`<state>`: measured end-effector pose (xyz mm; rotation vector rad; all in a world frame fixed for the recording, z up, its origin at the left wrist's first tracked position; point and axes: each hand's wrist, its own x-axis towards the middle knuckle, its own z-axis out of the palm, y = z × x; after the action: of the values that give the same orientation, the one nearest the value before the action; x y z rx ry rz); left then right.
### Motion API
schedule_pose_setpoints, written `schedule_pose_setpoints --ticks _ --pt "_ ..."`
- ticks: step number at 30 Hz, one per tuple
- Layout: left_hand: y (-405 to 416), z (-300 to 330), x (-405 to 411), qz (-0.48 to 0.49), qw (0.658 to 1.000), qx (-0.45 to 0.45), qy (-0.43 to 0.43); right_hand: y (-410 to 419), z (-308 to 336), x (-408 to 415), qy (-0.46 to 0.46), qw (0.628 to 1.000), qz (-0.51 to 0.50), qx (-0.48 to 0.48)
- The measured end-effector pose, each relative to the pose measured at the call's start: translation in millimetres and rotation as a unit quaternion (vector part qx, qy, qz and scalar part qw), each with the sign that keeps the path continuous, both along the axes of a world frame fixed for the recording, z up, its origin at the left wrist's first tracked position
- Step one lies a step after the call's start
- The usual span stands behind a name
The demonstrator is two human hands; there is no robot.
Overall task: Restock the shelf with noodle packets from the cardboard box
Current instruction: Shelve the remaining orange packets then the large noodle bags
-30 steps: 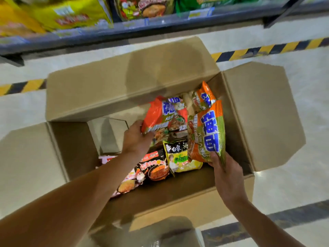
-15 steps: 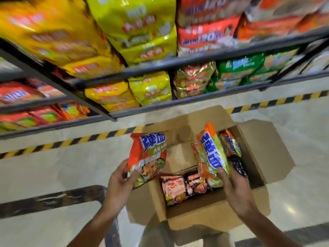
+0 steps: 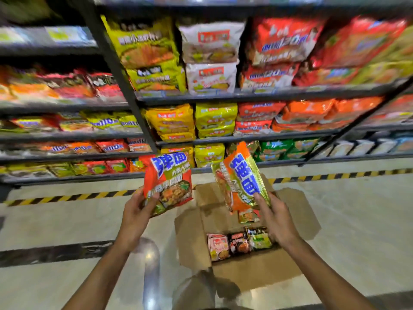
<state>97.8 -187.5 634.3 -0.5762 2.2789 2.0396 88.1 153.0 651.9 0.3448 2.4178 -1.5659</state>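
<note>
My left hand (image 3: 136, 214) grips a red noodle packet (image 3: 168, 182) with blue lettering, held upright left of the box. An orange and green noodle packet (image 3: 240, 180) with the same blue lettering is gripped by my right hand (image 3: 276, 217) and tilts above the open cardboard box (image 3: 252, 270). Several smaller packets (image 3: 239, 245) lie in the bottom of the box. Behind both packets stands the dark metal shelf (image 3: 257, 96), its tiers filled with yellow, white, red and orange noodle bags.
The box sits on a pale floor with a black and yellow hazard stripe (image 3: 67, 198) along the shelf's base. A dark upright post (image 3: 116, 72) divides the shelving. A dark floor band (image 3: 51, 252) runs at the left.
Both hands have lifted their packets out of the box and up toward the shelf. The view has tilted upward, so more shelf tiers show and the box looks smaller and lower.
</note>
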Motion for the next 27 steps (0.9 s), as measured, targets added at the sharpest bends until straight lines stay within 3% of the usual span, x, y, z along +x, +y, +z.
schedule_pose_setpoints --ticks 5,13,27 --pt "-0.6 57.2 42.2 0.017 0.999 0.019 0.035 -8.8 62.9 44.9 0.067 0.997 0.025 0.016" --pt "-1.7 136.7 141.1 0.063 0.989 0.008 0.130 -16.4 109.1 109.8 0.144 0.987 0.060 -0.044" --pt "-104.0 203.3 277.3 0.179 0.967 0.082 0.159 -121.9 185.9 160.9 0.189 0.962 0.171 -0.095"
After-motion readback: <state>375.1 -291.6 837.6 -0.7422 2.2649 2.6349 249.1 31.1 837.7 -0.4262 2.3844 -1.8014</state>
